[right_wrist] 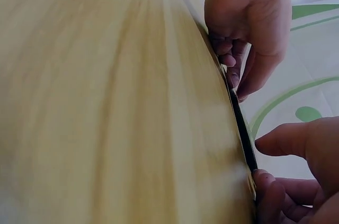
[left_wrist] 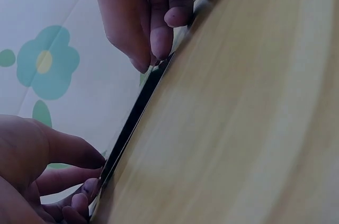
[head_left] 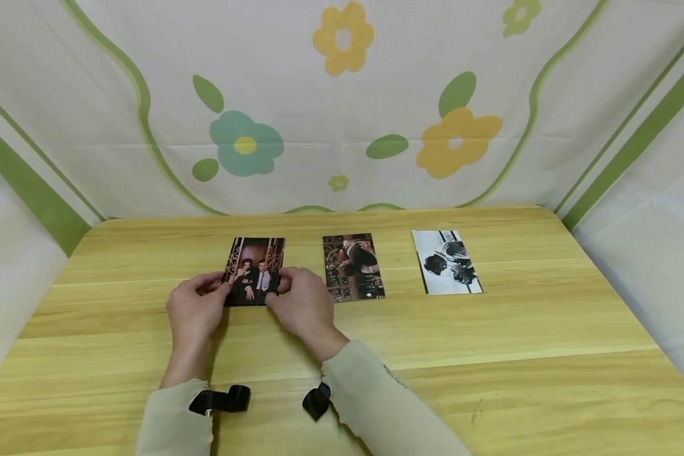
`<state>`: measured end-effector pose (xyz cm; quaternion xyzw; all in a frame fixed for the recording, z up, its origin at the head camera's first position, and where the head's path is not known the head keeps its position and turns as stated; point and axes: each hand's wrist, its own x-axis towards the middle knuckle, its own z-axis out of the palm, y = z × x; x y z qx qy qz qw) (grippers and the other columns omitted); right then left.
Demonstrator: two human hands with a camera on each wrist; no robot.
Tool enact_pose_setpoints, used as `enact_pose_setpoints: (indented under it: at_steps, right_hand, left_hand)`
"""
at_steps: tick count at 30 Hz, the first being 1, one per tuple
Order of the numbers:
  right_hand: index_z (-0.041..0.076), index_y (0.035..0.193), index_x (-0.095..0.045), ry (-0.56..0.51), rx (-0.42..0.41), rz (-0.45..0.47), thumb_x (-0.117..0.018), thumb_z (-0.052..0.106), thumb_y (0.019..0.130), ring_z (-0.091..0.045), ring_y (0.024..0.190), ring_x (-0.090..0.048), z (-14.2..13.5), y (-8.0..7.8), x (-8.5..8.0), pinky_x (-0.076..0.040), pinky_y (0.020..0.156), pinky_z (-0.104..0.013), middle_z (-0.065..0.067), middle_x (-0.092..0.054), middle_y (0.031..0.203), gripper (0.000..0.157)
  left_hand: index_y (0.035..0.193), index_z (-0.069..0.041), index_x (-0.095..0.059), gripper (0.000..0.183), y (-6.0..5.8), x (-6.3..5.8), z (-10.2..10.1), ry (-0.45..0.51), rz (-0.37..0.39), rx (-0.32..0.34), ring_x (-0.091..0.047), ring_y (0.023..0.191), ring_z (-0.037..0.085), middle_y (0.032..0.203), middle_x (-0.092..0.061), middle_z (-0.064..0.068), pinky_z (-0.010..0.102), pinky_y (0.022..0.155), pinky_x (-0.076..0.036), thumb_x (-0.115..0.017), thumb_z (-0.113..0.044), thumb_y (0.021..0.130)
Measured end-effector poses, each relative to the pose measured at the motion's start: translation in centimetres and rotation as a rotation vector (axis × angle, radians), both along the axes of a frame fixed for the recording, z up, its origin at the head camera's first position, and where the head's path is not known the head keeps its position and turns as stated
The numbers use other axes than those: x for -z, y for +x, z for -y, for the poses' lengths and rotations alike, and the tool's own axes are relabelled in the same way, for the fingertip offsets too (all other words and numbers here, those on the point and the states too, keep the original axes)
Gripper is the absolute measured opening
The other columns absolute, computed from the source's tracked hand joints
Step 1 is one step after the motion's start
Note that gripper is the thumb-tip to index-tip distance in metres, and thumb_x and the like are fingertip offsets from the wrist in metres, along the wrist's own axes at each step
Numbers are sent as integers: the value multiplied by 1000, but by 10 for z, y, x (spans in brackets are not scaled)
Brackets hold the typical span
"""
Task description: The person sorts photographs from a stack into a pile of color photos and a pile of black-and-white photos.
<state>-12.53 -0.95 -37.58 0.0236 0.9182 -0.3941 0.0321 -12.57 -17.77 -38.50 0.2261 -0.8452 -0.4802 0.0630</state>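
1. The colour photo (head_left: 254,271) is a dark portrait print showing two people in dark clothes before a brown, patterned background.
2. It lies flat on the wooden table (head_left: 490,354), long side running near to far, at the left end of a row of three prints, toward the far side.
3. The left hand (head_left: 195,308) pinches its near left edge; the right hand (head_left: 301,303) pinches its near right edge.
4. In the wrist views it shows only as a thin dark edge (left_wrist: 132,121) (right_wrist: 241,123) against the wood, fingertips at both ends.
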Motion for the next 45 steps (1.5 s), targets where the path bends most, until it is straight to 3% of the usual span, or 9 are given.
enact_pose_setpoints:
  at_steps: [6,15,34,45]
  right_hand:
    - [18,137,-74,1,-13,-11,-85,27,89,-5,77,-61,-2,0,1,-50,69,-29,13,-71,88,50]
    - [18,136,-75,-9,-14,-16,-85,27,89,-4,74,-59,-2,0,2,-47,65,-26,13,-70,86,49]
    - [16,135,-76,-12,-21,-38,-84,26,89,-4,73,-57,-3,1,3,-45,64,-24,12,-70,85,48]
    - [16,130,-78,-45,-20,-80,-77,29,99,-3,70,-59,-3,0,7,-46,62,-23,9,-75,88,33]
  left_hand:
    - [127,-1,-78,32,0,1,-1,-23,-4,9,-59,89,16,114,-74,19,17,65,-44,-76,-15,98]
    - [128,-2,-77,32,1,0,-2,-26,5,3,-61,95,21,115,-73,18,17,66,-44,-76,-16,99]
    - [124,-1,-78,30,1,2,0,-16,0,-3,-57,84,12,111,-73,16,17,63,-44,-78,-17,98]
    - [122,-1,-79,27,2,1,4,35,-22,-31,-57,80,6,102,-75,6,15,64,-46,-76,-12,97]
